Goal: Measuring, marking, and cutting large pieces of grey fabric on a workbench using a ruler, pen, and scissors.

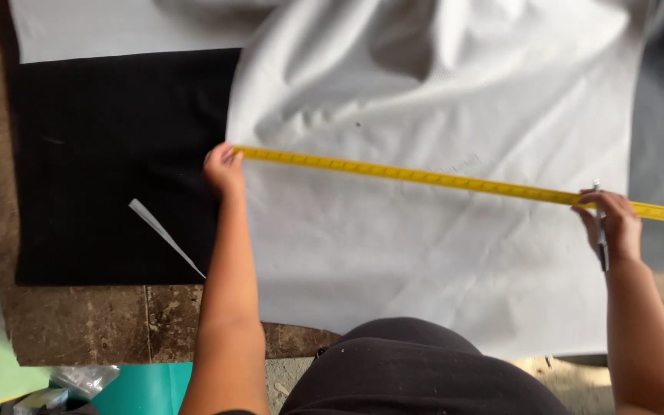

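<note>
Measuring in hand: left hand [224,167] pins the yellow tape measure [439,179] end at the white cloth [424,253] edge on the tabletop [101,323]; right hand [615,223], grip pinching a pen [600,230], presses the taut tape. Marking calls for steady tape.

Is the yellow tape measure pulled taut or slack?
Taut: tape measure runs straight across the white fabric, pinned by left hand and right hand.

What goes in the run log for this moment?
left hand: pins tape measure end | right hand: holds tape, pen | tape across white fabric
</note>
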